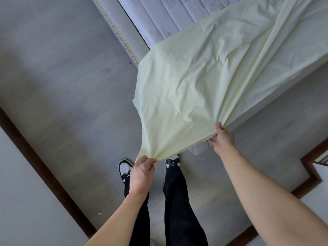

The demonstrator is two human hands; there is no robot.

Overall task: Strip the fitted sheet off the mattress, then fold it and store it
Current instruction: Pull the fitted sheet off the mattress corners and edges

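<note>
Both hands, left hand [141, 172] and right hand [222, 137], grip the pale yellow sheet [195, 89], half off the mattress [156, 20] over grey floor [62, 86].

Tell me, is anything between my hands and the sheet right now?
No. The left hand and right hand each grip an edge of the fitted sheet directly; its far part lies on the mattress.

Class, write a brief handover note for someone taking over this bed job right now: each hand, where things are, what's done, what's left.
Left hand grips a bunched edge of the sheet, held off the bed above the floor.
Right hand grips the sheet at the mattress corner.
Mattress: far part bare, near part under the sheet.
Done: sheet partly stripped.
Left: pull it fully off, fold, store.
</note>
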